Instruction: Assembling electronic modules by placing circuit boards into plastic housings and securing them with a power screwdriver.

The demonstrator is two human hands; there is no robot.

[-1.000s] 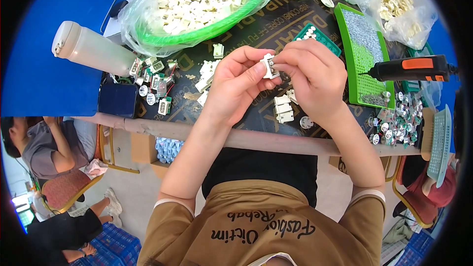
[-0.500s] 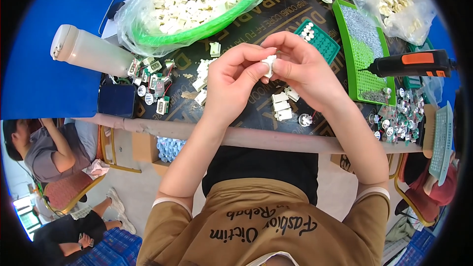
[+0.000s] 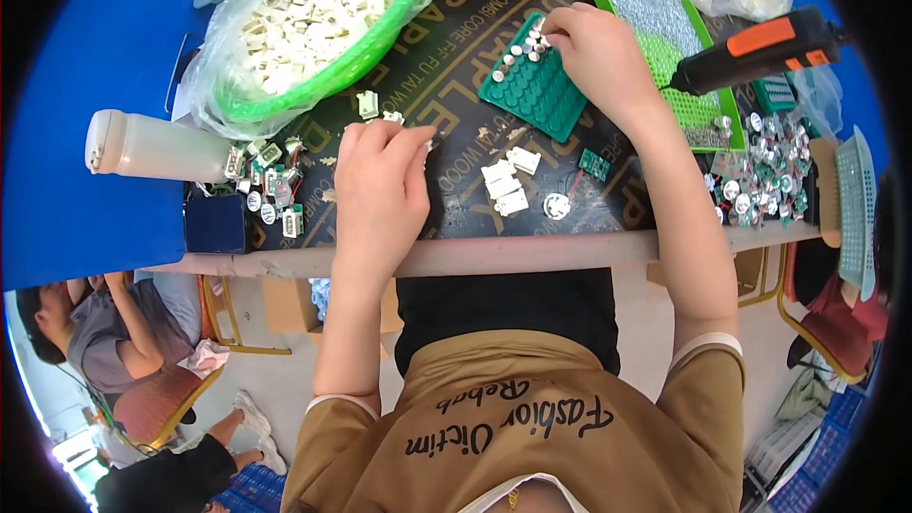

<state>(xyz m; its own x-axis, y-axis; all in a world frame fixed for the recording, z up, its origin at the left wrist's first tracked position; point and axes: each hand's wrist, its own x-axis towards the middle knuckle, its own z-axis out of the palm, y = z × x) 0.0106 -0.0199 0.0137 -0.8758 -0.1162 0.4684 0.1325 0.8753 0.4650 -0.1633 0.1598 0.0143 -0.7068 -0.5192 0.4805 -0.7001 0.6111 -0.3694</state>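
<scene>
My left hand (image 3: 382, 192) is low over the table, fingers curled down beside a few small white plastic housings (image 3: 369, 104). A bit of white shows at its fingertips, but most of what they close on is hidden. Farther right, my right hand (image 3: 600, 55) reaches to the dark green tray (image 3: 546, 109), its fingers pinched together at the small round white discs (image 3: 518, 51) on the tray's far part. More white housings (image 3: 505, 187) lie in a group nearer me. Beside them rests a round white part (image 3: 557, 206) wired to a small green circuit board (image 3: 595, 164).
A green basket (image 3: 380, 43) lined with plastic holds many white housings. An orange-and-black electric screwdriver (image 3: 760, 49) hangs over a light green tray (image 3: 727, 128) of small metal pieces. A bottle (image 3: 157, 144), dark flat case (image 3: 215, 224) and wired parts (image 3: 765, 176) lie at the sides.
My hands, together around a small white piece before, have parted. The left moved left and down to the table; the right went up to the discs. The whole view has shifted.
</scene>
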